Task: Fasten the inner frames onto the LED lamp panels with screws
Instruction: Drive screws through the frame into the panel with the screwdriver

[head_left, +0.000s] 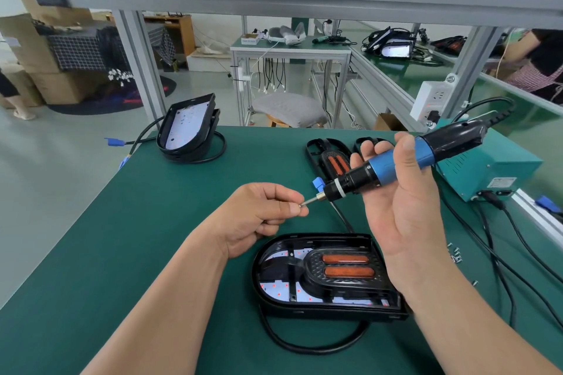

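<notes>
A: Fingers (289, 194) of the left hand (259, 216) are pinched on what is judged a screw (301, 205) at the bit of the electric screwdriver (396, 166), which is gripped by the right hand (402, 201).

B: And progress?

A: Nearest, the inner frame (344, 275) is seated in the LED lamp panel (274, 256); no driven screw can be made out. Beyond, spare frames (332, 158) and stacked panels (189, 128) are left.

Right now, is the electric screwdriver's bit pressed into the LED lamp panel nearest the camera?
No: the right hand holds the electric screwdriver above the LED lamp panel, its bit pinched by the left hand.
</notes>
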### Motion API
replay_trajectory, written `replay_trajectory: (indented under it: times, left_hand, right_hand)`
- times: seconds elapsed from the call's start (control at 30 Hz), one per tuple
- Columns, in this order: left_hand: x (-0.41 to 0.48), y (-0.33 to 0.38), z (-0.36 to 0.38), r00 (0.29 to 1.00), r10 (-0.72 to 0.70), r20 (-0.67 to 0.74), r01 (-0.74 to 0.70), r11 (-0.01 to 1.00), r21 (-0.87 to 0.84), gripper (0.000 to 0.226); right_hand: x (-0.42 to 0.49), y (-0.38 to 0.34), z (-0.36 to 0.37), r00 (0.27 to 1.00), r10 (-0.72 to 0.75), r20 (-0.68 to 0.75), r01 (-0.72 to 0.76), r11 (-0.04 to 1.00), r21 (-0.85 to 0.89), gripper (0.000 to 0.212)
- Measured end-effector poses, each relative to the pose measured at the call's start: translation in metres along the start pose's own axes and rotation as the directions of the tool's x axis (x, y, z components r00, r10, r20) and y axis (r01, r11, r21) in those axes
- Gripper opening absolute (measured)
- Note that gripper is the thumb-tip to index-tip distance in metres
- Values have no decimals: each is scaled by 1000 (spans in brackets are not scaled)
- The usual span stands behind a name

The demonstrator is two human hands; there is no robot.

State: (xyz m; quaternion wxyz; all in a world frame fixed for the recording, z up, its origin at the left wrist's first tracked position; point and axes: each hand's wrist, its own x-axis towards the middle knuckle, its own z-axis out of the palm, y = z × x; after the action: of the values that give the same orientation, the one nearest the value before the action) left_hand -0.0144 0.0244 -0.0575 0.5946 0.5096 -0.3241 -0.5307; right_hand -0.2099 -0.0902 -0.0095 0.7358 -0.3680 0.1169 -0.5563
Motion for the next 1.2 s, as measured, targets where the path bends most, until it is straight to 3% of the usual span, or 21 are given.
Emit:
replay_trajectory:
  times: [0.27,0.4,0.57,0.7,0.87,1.2]
  left_hand:
    - [-3,5,-3,998,-29,59,30,999,-19,16]
    - [-6,10,-6,998,-67,15,67,998,17,25]
    - [-11,15,-4,990,-128,-63,140,950,278,22]
    - [-19,19,-1,983,-185,-8,161,832,531,33]
    - [-25,23,-3,980,-194,48,113,735,669,49]
    - [-23,22,-4,987,-139,77,31,640,767,6]
  right_hand:
    - [0,0,-2,999,13,-45,-11,999,52,19]
    - [-1,-2,0,998,24,-57,-19,996,86,18]
    - [-3,-7,4,998,56,-26,-53,994,97,17]
    - [-8,-10,9,994,83,67,-89,991,95,12]
    - [-17,-11,15,970,115,212,-132,989,68,18]
    - [-30,-10,18,886,202,418,-203,978,-41,23]
